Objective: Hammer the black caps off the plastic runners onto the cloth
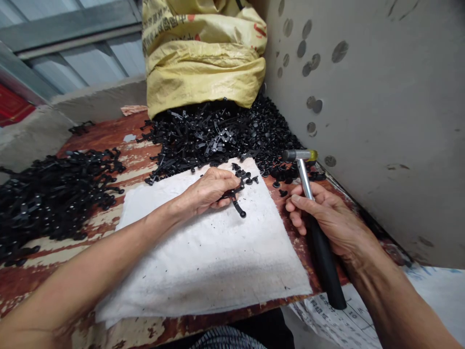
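Note:
My left hand (209,191) rests on a white cloth pad (203,257), fingers closed on a small black plastic part (238,206) whose lower arm sticks out below the fingers. A few loose black parts (246,175) lie just beyond the fingertips. My right hand (327,218) grips a small hammer (321,252) by its black handle. The hammer's metal shaft rises to a head (300,155) with a yellow tip, held above the table's right side.
A big heap of black plastic parts (221,135) lies at the back under a yellow sack (203,53). Another black pile (51,194) covers the left of the worn red table (109,140). A grey wall (381,121) stands close on the right.

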The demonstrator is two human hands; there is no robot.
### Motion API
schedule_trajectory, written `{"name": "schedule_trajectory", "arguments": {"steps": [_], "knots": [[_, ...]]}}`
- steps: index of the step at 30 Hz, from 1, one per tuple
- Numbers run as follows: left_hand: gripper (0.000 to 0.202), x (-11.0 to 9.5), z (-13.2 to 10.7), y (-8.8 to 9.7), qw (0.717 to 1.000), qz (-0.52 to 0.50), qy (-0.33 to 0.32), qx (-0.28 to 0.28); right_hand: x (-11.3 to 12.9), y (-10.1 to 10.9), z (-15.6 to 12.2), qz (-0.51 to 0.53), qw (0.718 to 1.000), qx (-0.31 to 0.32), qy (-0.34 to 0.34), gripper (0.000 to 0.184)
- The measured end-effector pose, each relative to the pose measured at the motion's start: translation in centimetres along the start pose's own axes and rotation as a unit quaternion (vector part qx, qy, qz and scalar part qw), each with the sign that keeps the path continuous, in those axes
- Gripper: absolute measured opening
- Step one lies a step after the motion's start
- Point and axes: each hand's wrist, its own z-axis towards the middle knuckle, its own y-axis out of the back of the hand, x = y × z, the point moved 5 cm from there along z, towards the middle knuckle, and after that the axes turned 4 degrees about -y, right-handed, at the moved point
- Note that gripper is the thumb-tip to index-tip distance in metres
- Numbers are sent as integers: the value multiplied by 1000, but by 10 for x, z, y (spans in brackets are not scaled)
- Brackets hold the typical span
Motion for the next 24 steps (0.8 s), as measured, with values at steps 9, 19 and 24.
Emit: {"name": "schedule_trajectory", "arguments": {"steps": [9, 19, 24], "knots": [[33, 3, 3, 2, 1000, 2, -3, 7, 0, 0, 0, 1, 1000, 0, -3, 37], [31, 1, 4, 2, 1000, 3, 3, 7, -1, 0, 0, -2, 1000, -3, -7, 37], [31, 3, 4, 2, 1000, 4, 0, 9, 1, -1, 0, -12, 1000, -1, 0, 35]]}}
